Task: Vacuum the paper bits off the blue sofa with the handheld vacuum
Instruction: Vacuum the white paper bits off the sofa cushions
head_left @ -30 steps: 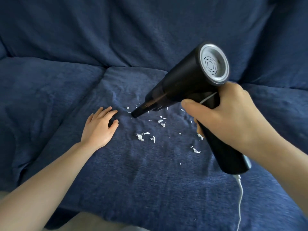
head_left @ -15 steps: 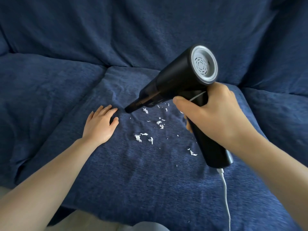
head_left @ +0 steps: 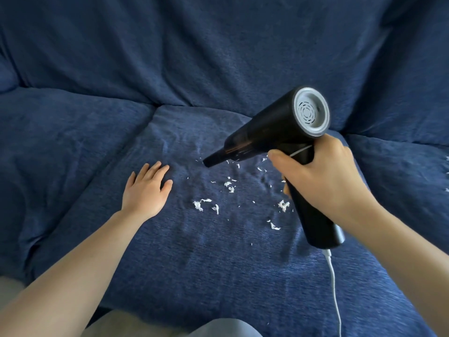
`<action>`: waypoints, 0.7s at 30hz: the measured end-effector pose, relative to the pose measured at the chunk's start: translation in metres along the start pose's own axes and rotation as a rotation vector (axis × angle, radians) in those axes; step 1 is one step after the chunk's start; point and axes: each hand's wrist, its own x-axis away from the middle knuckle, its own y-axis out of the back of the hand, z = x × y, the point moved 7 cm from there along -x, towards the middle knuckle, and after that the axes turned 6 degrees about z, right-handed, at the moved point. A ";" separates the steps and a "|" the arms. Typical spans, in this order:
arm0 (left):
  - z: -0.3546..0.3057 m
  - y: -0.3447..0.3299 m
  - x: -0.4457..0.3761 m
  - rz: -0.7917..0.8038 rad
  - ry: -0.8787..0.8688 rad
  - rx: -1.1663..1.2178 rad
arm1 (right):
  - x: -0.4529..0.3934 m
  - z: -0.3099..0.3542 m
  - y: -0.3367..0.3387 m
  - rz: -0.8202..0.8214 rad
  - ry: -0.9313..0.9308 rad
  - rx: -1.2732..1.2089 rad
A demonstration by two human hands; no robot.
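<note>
Two bare hands work over the dark blue fabric sofa [head_left: 218, 276]. The left hand [head_left: 145, 190] lies flat on the seat cushion, fingers straight, left of the scattered white paper bits [head_left: 216, 203]. Right of them, the right hand [head_left: 318, 176] grasps the black handheld vacuum [head_left: 267, 127], whose nozzle points at the far bits; a white cord [head_left: 334, 283] hangs from its handle.

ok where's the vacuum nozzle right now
In the head view, the nozzle points down-left at the middle seat cushion, between the left hand and the paper bits.
</note>
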 end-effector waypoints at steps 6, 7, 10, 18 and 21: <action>0.004 -0.002 0.001 -0.003 0.003 -0.021 | 0.002 0.010 -0.018 0.064 0.035 -0.009; 0.005 -0.002 0.001 -0.005 0.006 -0.023 | 0.004 0.012 -0.018 0.066 0.043 0.000; 0.006 -0.003 0.000 0.000 0.019 -0.032 | 0.011 0.018 -0.013 0.128 0.046 -0.045; 0.007 -0.002 0.005 0.005 0.017 -0.048 | 0.006 0.014 -0.015 0.123 0.039 -0.007; 0.007 -0.003 0.005 0.009 0.017 -0.048 | -0.005 0.009 -0.012 0.066 0.008 -0.017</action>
